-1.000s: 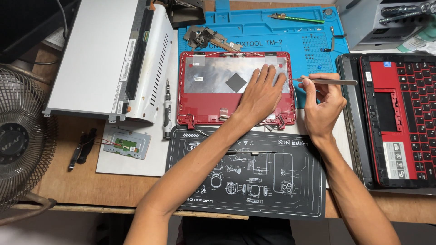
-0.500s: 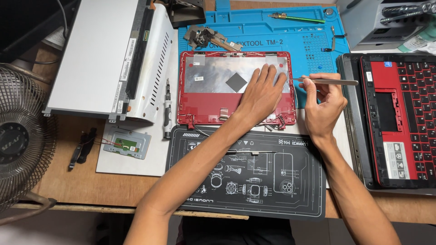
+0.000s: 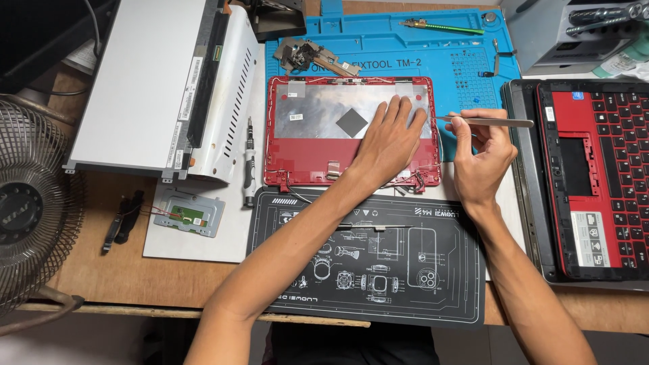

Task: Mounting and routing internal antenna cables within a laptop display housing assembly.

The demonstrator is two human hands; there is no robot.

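Red lid shell point(image 3: 318, 159) lies inside-up, straddling the blue mat point(image 3: 378, 40) and the black mat point(image 3: 365, 270), foil sheet and a dark square pad showing in its upper half. Screen panel looks already out of it; thin wires still run along its rim and bunch at the lower right corner, so cable stripping seems unfinished. Your left hand point(image 3: 391, 138) lies flat, fingers spread, pressing the shell's right half down. Your right hand point(image 3: 481, 157) pinches metal tweezers point(image 3: 483, 122), tips pointing left at the shell's right edge, just beside your left fingertips. Outward: hinge bracket point(image 3: 314, 57) loose on the blue mat above the shell, so hinges appear removed. Small driver point(image 3: 249, 162) lies left of the shell. Touchpad board point(image 3: 188, 213) sits apart on the white sheet, lower left. Red keyboard deck point(image 3: 595, 176) rests at far right, separated. Grey casing point(image 3: 155, 88) upper left, fan point(image 3: 30, 209) at the left edge. Judged: teardown well along, lid wiring left.
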